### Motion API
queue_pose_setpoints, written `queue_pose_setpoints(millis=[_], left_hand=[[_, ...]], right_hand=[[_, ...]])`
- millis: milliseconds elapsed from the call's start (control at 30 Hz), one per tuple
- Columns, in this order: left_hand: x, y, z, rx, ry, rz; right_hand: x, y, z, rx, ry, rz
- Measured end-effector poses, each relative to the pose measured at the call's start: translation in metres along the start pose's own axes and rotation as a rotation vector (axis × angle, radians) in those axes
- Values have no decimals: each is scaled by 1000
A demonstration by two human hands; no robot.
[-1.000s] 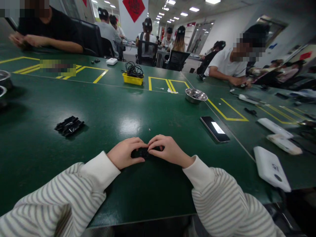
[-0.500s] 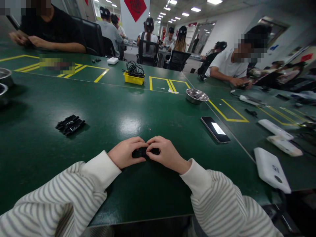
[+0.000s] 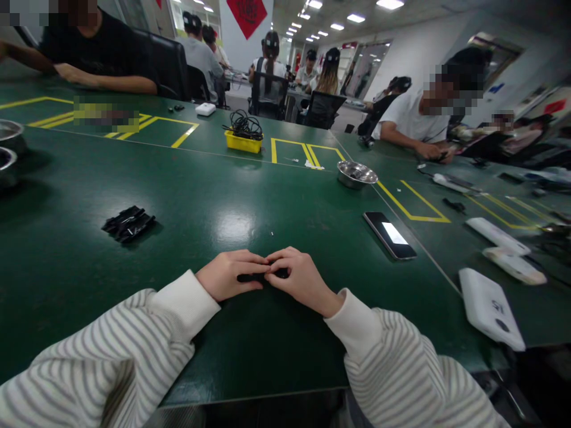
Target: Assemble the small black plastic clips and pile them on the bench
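Observation:
My left hand (image 3: 234, 274) and my right hand (image 3: 297, 276) meet low over the middle of the table near its front edge. Between them is a small black piece (image 3: 253, 277), mostly covered by the fingers, so its kind does not show. The left thumb and fingers close around it from the left. At its right end, the right thumb and index finger pinch it. A pile of glossy black strips (image 3: 129, 224) lies on the table off to the left, apart from both hands.
On the green table (image 3: 178, 178), a phone (image 3: 389, 235) and a white power bank (image 3: 491, 309) lie to the right. Further back stand a metal bowl (image 3: 357, 174) and a yellow tray (image 3: 243, 142) of black cable. More metal bowls (image 3: 11, 138) stand far left. Other people sit around.
The left fingers have lowered and straightened over the black piece, covering more of it. At the far left, a person's arm has reached outward. The pile of strips has stayed put.

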State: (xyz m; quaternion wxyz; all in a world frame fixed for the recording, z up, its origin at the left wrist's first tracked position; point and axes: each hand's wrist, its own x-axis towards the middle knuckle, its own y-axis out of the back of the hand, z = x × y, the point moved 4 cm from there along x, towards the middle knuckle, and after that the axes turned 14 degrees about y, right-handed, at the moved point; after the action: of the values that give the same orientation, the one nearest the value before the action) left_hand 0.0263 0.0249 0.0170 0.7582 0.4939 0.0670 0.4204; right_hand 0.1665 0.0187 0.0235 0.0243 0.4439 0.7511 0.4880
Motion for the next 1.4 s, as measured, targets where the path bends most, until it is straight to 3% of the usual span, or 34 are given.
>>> queue_pose_setpoints(millis=[133, 300, 467, 633, 900, 1067, 1200, 1400], left_hand=[[0, 1, 0, 37, -40, 24], [-1, 0, 0, 26, -25, 8], [-1, -2, 6, 22, -52, -30], [-1, -1, 6, 29, -44, -44], [0, -1, 2, 66, -18, -9], [0, 0, 3, 81, -31, 3], [0, 1, 3, 91, -34, 14], [0, -1, 1, 99, -21, 8]], right_hand=[[2, 6, 3, 22, 26, 13], [2, 31, 24, -16, -42, 95], [1, 30, 36, -32, -24, -99], [4, 30, 27, -151, -4, -192], [-4, 34, 19, -315, -226, -398], [-5, 38, 18, -163, -239, -269], [-2, 39, 10, 48, -122, -95], [3, 21, 0, 73, 30, -89]])
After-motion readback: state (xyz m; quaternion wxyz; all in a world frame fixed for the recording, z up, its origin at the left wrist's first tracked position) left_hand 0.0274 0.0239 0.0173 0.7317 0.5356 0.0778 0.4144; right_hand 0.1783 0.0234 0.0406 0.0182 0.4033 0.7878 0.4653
